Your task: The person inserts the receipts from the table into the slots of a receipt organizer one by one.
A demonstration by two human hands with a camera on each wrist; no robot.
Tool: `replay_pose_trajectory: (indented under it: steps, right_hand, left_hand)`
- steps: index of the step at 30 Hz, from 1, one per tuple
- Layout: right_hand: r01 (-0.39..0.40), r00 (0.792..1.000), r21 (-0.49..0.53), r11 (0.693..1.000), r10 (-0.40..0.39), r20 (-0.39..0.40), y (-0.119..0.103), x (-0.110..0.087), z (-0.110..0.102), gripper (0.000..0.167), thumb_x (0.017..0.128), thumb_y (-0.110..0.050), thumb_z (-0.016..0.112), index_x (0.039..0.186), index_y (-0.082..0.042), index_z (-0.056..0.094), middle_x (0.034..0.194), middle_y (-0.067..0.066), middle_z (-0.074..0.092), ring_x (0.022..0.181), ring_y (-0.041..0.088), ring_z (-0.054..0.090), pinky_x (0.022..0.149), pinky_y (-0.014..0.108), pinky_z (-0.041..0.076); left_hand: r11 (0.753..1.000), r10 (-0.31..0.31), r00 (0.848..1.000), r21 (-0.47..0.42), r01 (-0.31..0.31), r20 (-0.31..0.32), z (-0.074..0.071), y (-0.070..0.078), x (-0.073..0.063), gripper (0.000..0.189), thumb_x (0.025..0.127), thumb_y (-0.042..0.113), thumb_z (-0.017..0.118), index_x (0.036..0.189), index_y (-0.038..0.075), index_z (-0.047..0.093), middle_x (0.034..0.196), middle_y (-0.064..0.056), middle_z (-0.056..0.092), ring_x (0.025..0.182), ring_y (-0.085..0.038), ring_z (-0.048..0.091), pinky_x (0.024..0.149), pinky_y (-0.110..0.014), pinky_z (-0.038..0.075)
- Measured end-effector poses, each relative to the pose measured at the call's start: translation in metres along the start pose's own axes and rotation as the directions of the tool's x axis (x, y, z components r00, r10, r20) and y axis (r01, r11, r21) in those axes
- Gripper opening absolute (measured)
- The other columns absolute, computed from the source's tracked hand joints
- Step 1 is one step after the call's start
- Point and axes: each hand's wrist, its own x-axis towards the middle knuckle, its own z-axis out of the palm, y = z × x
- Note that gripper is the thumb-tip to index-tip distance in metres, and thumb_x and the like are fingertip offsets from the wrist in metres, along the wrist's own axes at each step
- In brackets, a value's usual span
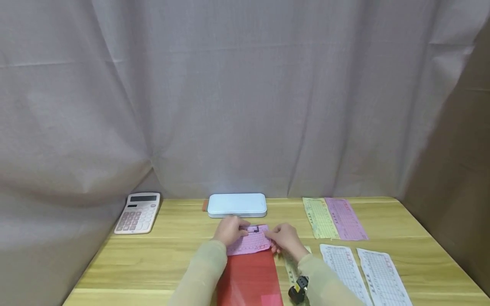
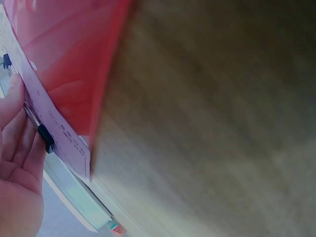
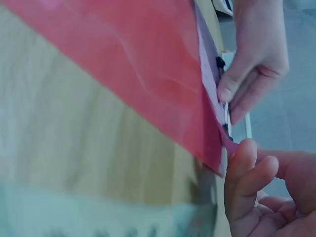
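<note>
A red folder (image 1: pixel 250 276) lies on the table with a pink printed slip (image 1: pixel 246 244) over its far end. Along the slip's far edge runs a metal paper fastener (image 1: pixel 250 226) with black sliders (image 2: pixel 45 138). My left hand (image 1: pixel 228 230) pinches the fastener bar, its thumb (image 3: pixel 228 89) on the near side and its fingers curled behind. At the slip's right edge, my right hand (image 1: pixel 286 238) pinches the paper between thumb and forefinger. Its other fingers are loosely bent. Part of the slip is hidden under the left hand.
A white case (image 1: pixel 237 204) stands behind the folder, and a calculator (image 1: pixel 138 213) is at the far left. To the right lie a yellow slip (image 1: pixel 320 217), a pink slip (image 1: pixel 346 219) and two white slips (image 1: pixel 344 270). Another yellow slip (image 1: pixel 291 267) is partly under the right forearm.
</note>
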Motion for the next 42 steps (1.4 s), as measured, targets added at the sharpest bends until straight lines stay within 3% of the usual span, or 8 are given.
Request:
replay_pose_trajectory:
  steps: [5, 10, 15, 23, 29, 35, 42]
  right_hand:
    - [0.007, 0.999, -0.007, 1.000, -0.007, -0.031, 0.003, 0.004, -0.014, 0.021, 0.090, -0.016, 0.063, 0.081, 0.003, 0.063, 0.056, 0.005, 0.058, 0.042, 0.009, 0.051, 0.040, 0.019, 0.045]
    - [0.061, 0.996, -0.026, 0.998, -0.063, -0.063, 0.009, 0.007, -0.031, 0.018, 0.087, -0.016, 0.066, 0.087, 0.002, 0.066, 0.059, 0.005, 0.057, 0.044, 0.010, 0.052, 0.041, 0.021, 0.046]
    - [0.136, 0.986, -0.127, 0.983, -0.146, -0.077, 0.017, 0.014, -0.056, 0.018, 0.087, -0.017, 0.067, 0.091, 0.001, 0.067, 0.064, 0.006, 0.061, 0.052, 0.012, 0.056, 0.048, 0.024, 0.048]
    - [0.256, 0.956, -0.267, 0.929, -0.284, -0.069, 0.041, 0.034, -0.105, 0.022, 0.088, -0.017, 0.067, 0.101, 0.001, 0.069, 0.088, 0.011, 0.069, 0.074, 0.022, 0.063, 0.063, 0.036, 0.054]
    - [0.317, 0.924, -0.379, 0.869, -0.373, -0.081, 0.059, 0.045, -0.136, 0.023, 0.089, -0.011, 0.065, 0.103, 0.006, 0.066, 0.092, 0.015, 0.068, 0.085, 0.028, 0.063, 0.075, 0.043, 0.052]
    - [0.338, 0.898, -0.464, 0.819, -0.428, -0.101, 0.065, 0.057, -0.145, 0.019, 0.086, -0.006, 0.065, 0.099, 0.008, 0.066, 0.088, 0.018, 0.068, 0.082, 0.032, 0.064, 0.075, 0.048, 0.052]
    - [0.316, 0.906, -0.480, 0.819, -0.410, -0.103, 0.072, 0.071, -0.140, 0.022, 0.084, -0.004, 0.065, 0.102, 0.010, 0.065, 0.092, 0.023, 0.068, 0.085, 0.036, 0.064, 0.079, 0.050, 0.051]
  left_hand:
    - [1.000, -0.021, 0.999, -0.013, 0.021, 0.027, -0.001, 0.001, 0.000, 0.026, 0.075, 0.024, 0.079, 0.101, 0.018, 0.076, 0.096, 0.005, 0.073, 0.096, -0.016, 0.067, 0.085, -0.032, 0.051]
    - [0.999, -0.029, 0.999, -0.016, 0.029, 0.032, -0.002, 0.002, 0.000, 0.027, 0.075, 0.025, 0.079, 0.101, 0.017, 0.076, 0.096, 0.004, 0.073, 0.096, -0.017, 0.067, 0.085, -0.033, 0.051]
    - [1.000, -0.031, 0.999, 0.003, 0.031, 0.021, -0.003, 0.002, 0.001, 0.026, 0.076, 0.024, 0.079, 0.101, 0.018, 0.076, 0.096, 0.005, 0.073, 0.096, -0.016, 0.067, 0.085, -0.033, 0.051]
    - [1.000, -0.020, 1.000, 0.005, 0.020, 0.018, -0.002, -0.001, 0.002, 0.025, 0.076, 0.025, 0.079, 0.100, 0.019, 0.076, 0.096, 0.006, 0.073, 0.095, -0.015, 0.066, 0.085, -0.032, 0.051]
    - [1.000, -0.007, 1.000, -0.002, 0.007, 0.020, 0.001, -0.001, 0.002, 0.025, 0.076, 0.022, 0.079, 0.100, 0.018, 0.077, 0.095, 0.006, 0.073, 0.093, -0.014, 0.066, 0.083, -0.031, 0.051]
    - [1.000, -0.022, 0.999, 0.008, 0.022, 0.024, 0.000, -0.003, 0.003, 0.025, 0.076, 0.022, 0.079, 0.101, 0.019, 0.076, 0.096, 0.006, 0.073, 0.093, -0.013, 0.066, 0.083, -0.030, 0.051]
    - [1.000, -0.024, 1.000, 0.013, 0.024, 0.019, 0.002, -0.003, 0.002, 0.025, 0.076, 0.022, 0.079, 0.100, 0.019, 0.077, 0.095, 0.007, 0.073, 0.092, -0.012, 0.066, 0.082, -0.030, 0.052]
